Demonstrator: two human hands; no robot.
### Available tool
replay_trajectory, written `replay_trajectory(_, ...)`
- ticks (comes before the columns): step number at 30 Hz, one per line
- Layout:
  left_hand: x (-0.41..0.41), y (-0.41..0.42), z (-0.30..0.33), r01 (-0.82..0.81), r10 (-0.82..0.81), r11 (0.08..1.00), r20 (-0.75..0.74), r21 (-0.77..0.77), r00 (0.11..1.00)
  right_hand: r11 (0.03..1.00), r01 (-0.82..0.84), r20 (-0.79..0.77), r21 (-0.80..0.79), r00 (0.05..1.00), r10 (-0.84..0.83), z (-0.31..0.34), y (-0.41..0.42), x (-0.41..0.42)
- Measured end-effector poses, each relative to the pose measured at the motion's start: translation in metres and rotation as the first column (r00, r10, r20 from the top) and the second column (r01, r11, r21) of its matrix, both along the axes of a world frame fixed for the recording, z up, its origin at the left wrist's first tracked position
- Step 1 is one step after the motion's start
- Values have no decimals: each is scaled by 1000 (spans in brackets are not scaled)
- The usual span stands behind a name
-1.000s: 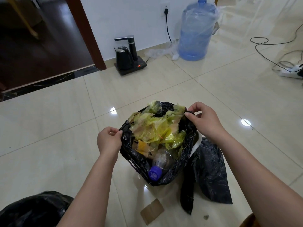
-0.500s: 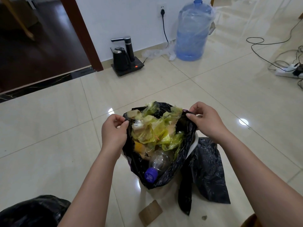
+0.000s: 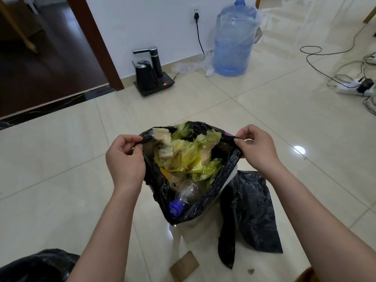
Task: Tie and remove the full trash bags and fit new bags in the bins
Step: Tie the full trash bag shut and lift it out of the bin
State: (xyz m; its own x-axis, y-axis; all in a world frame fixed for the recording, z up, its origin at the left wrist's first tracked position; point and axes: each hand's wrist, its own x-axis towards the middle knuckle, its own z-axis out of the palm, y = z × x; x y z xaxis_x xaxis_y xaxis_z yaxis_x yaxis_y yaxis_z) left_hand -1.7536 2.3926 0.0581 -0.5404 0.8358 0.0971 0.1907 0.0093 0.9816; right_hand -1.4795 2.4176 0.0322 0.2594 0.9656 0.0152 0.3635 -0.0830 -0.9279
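- Head view, looking down: the full black trash bag (image 3: 205, 200) sits in a pale bin (image 3: 228, 178) on the tiled floor (image 3: 264, 123), stretched open between two hands. If the pull turns sharp, I'd expect the thin plastic to tear at the rim, since the load looks heaped right to the top.
- A loose black bag (image 3: 256, 212), likely the fresh one, lies on the floor just right of the bin. It could slide or get stepped on when the full bag swings out.
- The left hand (image 3: 124, 159) pinches the near-left rim edge between thumb and fingers; the right hand (image 3: 258, 147) pinches the far-right rim the same way. Either slim pinch could slip, dropping one side.
- The yellow-green plastic wrap (image 3: 187, 155) mounds above the rim and may spill as the corners come together.
- The clear bottle with a purple cap (image 3: 183, 198) lies low at the near edge, and could roll out if that side sags.
- Compared with a second ago, both hands are higher and further apart, the left one now level with the right, and the bag mouth is drawn taut.
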Motion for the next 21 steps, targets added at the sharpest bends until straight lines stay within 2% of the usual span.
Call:
replay_trajectory(3,-2,-1,0,23,-22,999,11,-32,1000,1000,24,-45,3,999,-24,0,-3,4)
replay_trajectory(7,-6,-5,-2,116,-102,969,74,-219,992,993,-20,-140,-114,990,4,-1,-9,7)
replay_trajectory(12,-5,-19,1,289,-273,857,100,-426,957,956,-145,-115,-255,986,119,-2,-20,3)
replay_trajectory(17,-6,-35,3,352,-367,688,114,-635,923,885,-270,-206,-379,957,204,0,-31,1)
replay_trajectory(21,-7,-37,7,367,-414,647,97,-668,905,885,-275,-219,-377,954,203,5,-32,1)
